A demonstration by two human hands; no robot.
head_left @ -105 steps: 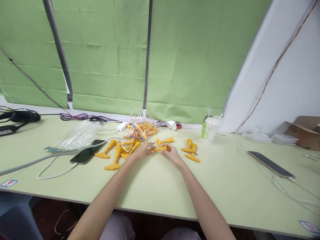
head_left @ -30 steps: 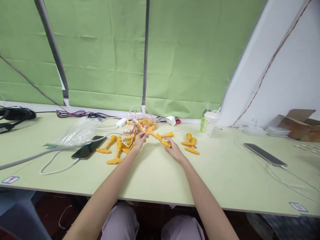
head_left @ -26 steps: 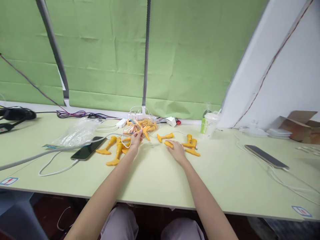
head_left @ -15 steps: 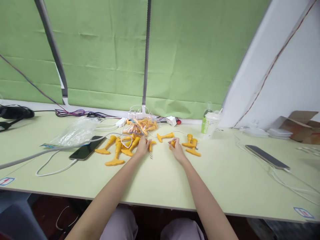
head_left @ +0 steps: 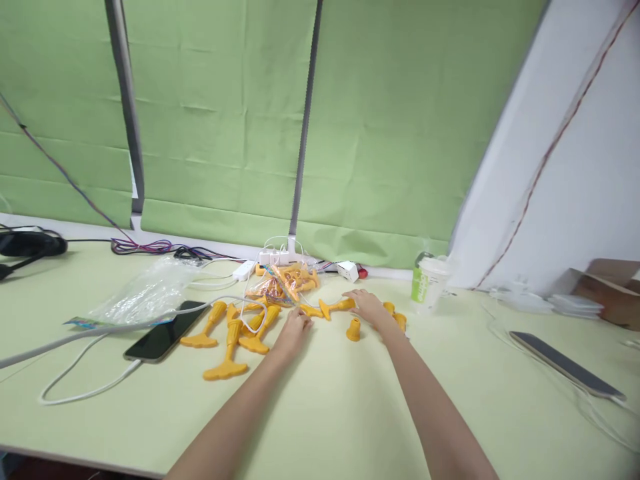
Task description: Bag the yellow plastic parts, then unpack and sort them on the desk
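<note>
My left hand (head_left: 296,328) is closed around a yellow corkscrew (head_left: 311,311), whose handle juts out past the fingers; its metal spiral is hidden. My right hand (head_left: 367,307) reaches over the end of another yellow corkscrew (head_left: 340,306) lying on the table, fingers stretched out; whether they touch it is unclear. Just below that hand a short yellow sleeve (head_left: 353,329) stands upright by itself. More yellow corkscrews (head_left: 227,353) with T-shaped handles lie left of my left hand. Partly behind my right forearm are further yellow pieces (head_left: 400,321).
A clear bag of yellow corkscrews (head_left: 285,283) lies at the back beside a power strip (head_left: 273,257). Left are a phone (head_left: 165,333) on a white cable and a clear plastic bag (head_left: 145,293). A drink cup (head_left: 431,283) and another phone (head_left: 565,363) stand and lie right.
My right hand has let go of the yellow sleeve, now standing on the table, and moved to the lying corkscrew. The left hand's corkscrew has turned, its spiral now out of sight. The view has tilted up.
</note>
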